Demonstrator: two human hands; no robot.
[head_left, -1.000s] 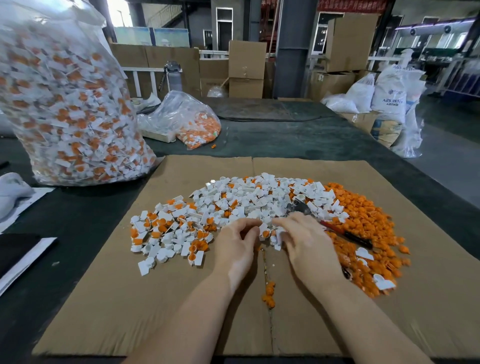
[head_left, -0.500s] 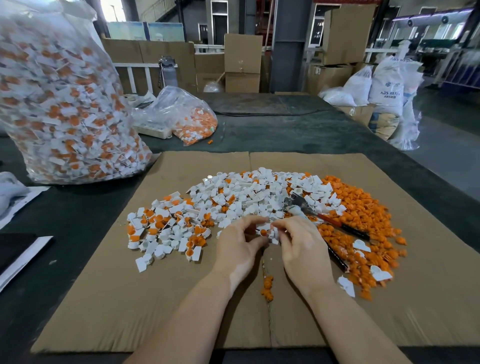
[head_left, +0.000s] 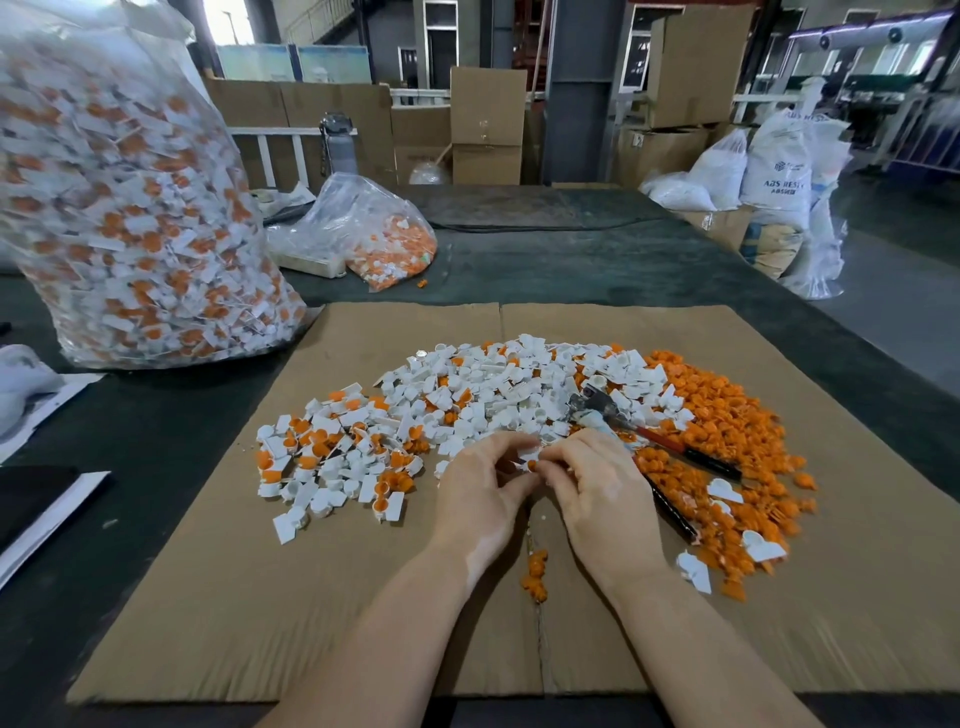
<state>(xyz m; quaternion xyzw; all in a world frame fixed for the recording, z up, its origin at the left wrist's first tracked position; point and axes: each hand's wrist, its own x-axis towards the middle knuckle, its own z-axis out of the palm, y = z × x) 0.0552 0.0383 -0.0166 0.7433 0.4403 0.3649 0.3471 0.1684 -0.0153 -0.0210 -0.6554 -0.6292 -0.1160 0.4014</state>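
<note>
Farthest left, a large clear bag (head_left: 135, 208) stuffed with white and orange plastic caps stands on the dark desk (head_left: 571, 260), its lower edge touching the far left corner of the cardboard sheet (head_left: 249, 597). Behind it and a little to the right, a smaller clear bag (head_left: 374, 234) with more caps lies slumped on the desk, and a grey bottle (head_left: 340, 145) stands farther back.

On the cardboard, a mixed pile (head_left: 457, 400) of white caps, some with orange inserts, spreads from the left side to the middle. At its near edge the left hand (head_left: 480, 499) meets the right hand (head_left: 597, 493), both with their backs toward the camera. Their fingers are curled inward, and the tips of both hands pinch one small white cap (head_left: 530, 462) between them, held just above the cardboard at the near rim of the pile. Whether that cap carries an orange insert cannot be told. Below the hands, a small clump of orange inserts (head_left: 535, 571) lies along the crease in the cardboard.

Just right of the right hand, a pair of pliers (head_left: 660, 440) with red and black handles rests on the caps, its metal head pointing into the white pile. Beyond it, a heap of loose orange inserts (head_left: 727, 431) covers the right part of the sheet, with a few white pieces scattered on it. Off the desk at far right stand white sacks (head_left: 779, 176).
</note>
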